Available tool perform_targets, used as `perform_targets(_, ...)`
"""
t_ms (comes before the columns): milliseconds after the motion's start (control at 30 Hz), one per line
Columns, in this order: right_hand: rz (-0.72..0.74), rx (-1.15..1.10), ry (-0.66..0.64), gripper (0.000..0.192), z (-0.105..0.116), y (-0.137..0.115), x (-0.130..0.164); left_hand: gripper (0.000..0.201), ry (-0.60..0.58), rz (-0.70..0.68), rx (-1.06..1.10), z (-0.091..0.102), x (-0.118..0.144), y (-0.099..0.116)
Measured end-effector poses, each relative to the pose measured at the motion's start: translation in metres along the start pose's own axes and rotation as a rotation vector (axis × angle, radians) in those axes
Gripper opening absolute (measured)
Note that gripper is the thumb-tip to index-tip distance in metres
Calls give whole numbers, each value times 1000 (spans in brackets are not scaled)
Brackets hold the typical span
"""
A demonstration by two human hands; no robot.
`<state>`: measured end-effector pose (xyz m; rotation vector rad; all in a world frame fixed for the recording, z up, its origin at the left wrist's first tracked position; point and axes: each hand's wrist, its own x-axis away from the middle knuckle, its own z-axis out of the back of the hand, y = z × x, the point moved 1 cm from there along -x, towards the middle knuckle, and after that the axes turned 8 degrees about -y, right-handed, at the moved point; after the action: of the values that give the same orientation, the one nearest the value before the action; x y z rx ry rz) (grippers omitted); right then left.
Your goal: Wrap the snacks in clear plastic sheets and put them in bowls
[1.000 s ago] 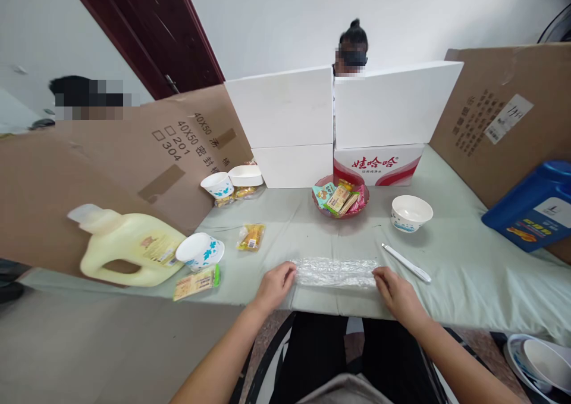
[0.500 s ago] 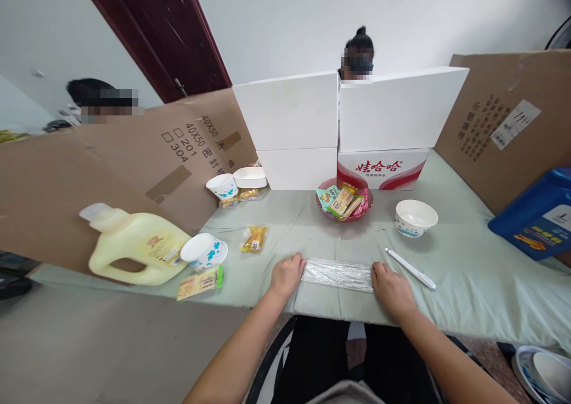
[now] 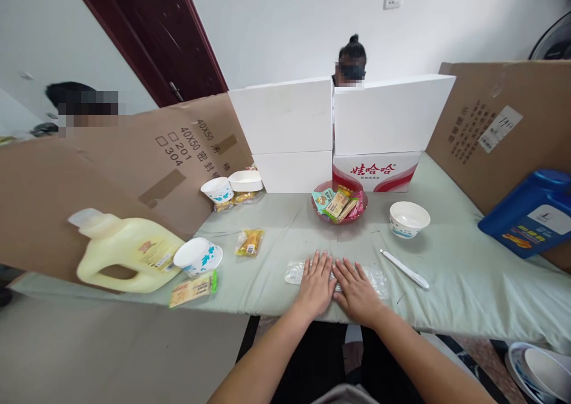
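Both hands lie flat and open, side by side, palms down on a clear plastic wrap strip [image 3: 375,276] at the near edge of the bench [image 3: 468,273]. The left hand [image 3: 316,282] and right hand [image 3: 355,290] touch at the thumbs and cover the strip's middle; its two ends stick out on either side. The strip sits just in front of the red snack bowl [image 3: 339,204], with a white knife [image 3: 405,269] to its right. It looks thin, very light, limp and crinkly, probably clingy and easy to tear or bunch. It is best taken by pinching the two free ends, not the middle.
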<state>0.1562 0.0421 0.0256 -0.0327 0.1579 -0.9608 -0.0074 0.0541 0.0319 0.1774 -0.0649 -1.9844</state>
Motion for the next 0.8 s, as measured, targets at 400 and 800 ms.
perform_targets(400,-39,99,64,82,-7,32,99,59,-97,246,-73,11,24,-55)
perform_targets(800,164,-68,151,28,50,3,144,52,-102,-177,137,7,1,26)
